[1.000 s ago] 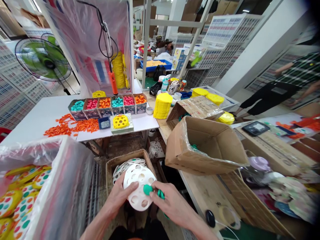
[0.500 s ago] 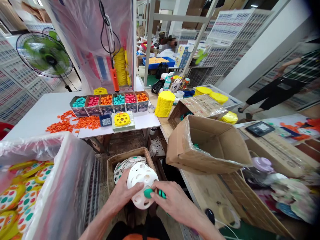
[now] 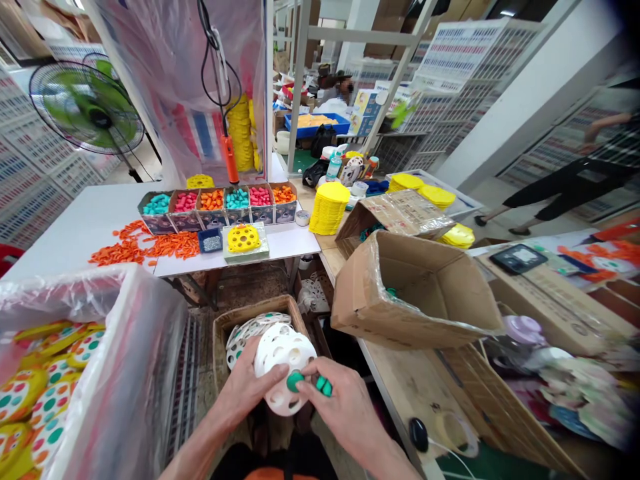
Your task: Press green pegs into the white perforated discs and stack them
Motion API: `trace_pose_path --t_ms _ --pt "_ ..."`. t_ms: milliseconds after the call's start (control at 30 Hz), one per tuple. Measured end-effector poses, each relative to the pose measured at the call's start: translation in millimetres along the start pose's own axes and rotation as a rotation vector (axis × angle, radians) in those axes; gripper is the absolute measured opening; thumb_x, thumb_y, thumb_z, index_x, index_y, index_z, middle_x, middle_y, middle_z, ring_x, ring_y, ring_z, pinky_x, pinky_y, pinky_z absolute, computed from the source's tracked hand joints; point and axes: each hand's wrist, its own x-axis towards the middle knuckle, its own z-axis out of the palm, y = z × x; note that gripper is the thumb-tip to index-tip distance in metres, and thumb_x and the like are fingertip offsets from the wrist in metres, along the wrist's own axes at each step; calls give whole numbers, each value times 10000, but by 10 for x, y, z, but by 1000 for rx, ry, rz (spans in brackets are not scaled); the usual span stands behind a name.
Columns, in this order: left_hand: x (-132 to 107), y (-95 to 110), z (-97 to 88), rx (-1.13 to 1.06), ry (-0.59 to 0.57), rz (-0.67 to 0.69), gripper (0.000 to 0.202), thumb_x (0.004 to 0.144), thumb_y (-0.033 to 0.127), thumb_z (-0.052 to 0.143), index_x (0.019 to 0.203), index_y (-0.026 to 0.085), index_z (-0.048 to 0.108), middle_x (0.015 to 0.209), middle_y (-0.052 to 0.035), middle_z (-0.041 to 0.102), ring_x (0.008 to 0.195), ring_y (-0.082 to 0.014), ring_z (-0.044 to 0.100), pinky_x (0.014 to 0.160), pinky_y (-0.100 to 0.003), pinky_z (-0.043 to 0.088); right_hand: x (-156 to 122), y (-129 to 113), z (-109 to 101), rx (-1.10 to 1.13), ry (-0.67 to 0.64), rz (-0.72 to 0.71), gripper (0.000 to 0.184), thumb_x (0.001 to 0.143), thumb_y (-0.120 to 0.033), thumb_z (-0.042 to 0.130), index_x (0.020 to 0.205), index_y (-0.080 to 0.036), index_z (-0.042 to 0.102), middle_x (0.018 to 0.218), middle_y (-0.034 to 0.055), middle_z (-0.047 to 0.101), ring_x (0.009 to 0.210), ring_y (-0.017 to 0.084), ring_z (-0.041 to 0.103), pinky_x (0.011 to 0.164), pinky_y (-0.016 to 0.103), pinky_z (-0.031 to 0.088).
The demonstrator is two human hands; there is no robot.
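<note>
My left hand grips a white round plastic disc full of holes by its left side, thumb across the front. A green round piece sits at one of the holes, and the thumb and index finger of my right hand touch it. More green plastic pieces are tucked in the curled fingers of that hand. Just beyond the disc, a cardboard box holds a pile of similar white discs, some with green spots.
At left stands a plastic-lined bin with yellow dotted toy parts. A large open carton rests on the right-hand bench. Ahead, a white table carries sorted coloured pieces, and an orange electric screwdriver hangs above it. A person stands far right.
My right fingers have shifted slightly and opened up, showing more of the green pieces in the palm. The disc stays nearly in place. The person at far right has moved right.
</note>
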Motion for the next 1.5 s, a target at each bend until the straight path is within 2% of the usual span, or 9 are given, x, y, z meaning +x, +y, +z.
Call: trace_pose_path --t_ms 133,300,433,567,800,967,1233,1367,1500 --pt "0 5 -24 28 -20 31 582 730 466 740 1216 180 595 1121 -93 654 1044 -297 607 919 -385 474 -23 44 71 6 77 145 131 813 -358 650 831 -239 598 748 -7 692 690 183 621 630 261 396" --pt "6 -21 -43 -31 -69 42 605 763 445 724 1284 191 550 1198 -103 640 1092 -300 599 947 -388 477 9 67 83 62 95 268 365 766 -391 695 1063 -268 522 781 -25 674 704 195 621 636 267 405" --pt "-3 -42 -31 -79 -68 65 634 761 418 737 1318 196 533 1283 -118 620 1154 -319 584 991 -401 466 28 82 67 92 98 266 523 742 -403 728 1194 -283 495 777 -41 647 711 192 613 647 265 406" --pt "-5 -45 -5 -111 -79 57 638 765 420 735 1325 200 520 1293 -120 616 1162 -317 587 1007 -403 459 22 90 89 101 143 228 445 769 -416 709 1149 -271 531 735 -45 622 682 179 595 633 258 400" --pt "37 13 23 -107 -18 14 595 763 438 734 1274 190 558 1218 -90 671 1129 -303 600 965 -376 469 83 62 54 99 125 172 391 796 -430 672 1128 -262 549 739 -32 625 693 180 594 664 271 407" --pt "8 50 56 -217 -11 -73 610 737 446 752 1254 180 568 1193 -93 700 1101 -315 624 928 -387 497 98 50 -6 46 78 214 453 687 -319 748 1090 -276 545 743 -46 640 690 179 610 645 264 390" --pt "-63 -16 115 -251 28 -122 646 673 526 767 1194 178 611 1114 -101 725 1071 -340 638 901 -401 519 57 19 -49 -26 25 265 469 627 -293 776 1023 -259 526 719 -40 643 702 202 619 648 275 365" --pt "-91 -76 104 -259 12 -135 603 736 570 695 1206 199 621 1054 -74 730 1046 -319 643 879 -376 526 60 36 -82 -62 7 273 460 583 -298 807 947 -264 529 716 -50 646 678 189 600 622 267 328" --pt "-136 -109 95 -285 -52 -173 556 752 545 698 1186 203 637 1100 -78 726 1025 -302 642 846 -358 526 5 57 -60 -126 -31 251 464 562 -314 823 919 -267 529 669 -61 631 636 178 572 596 266 285"
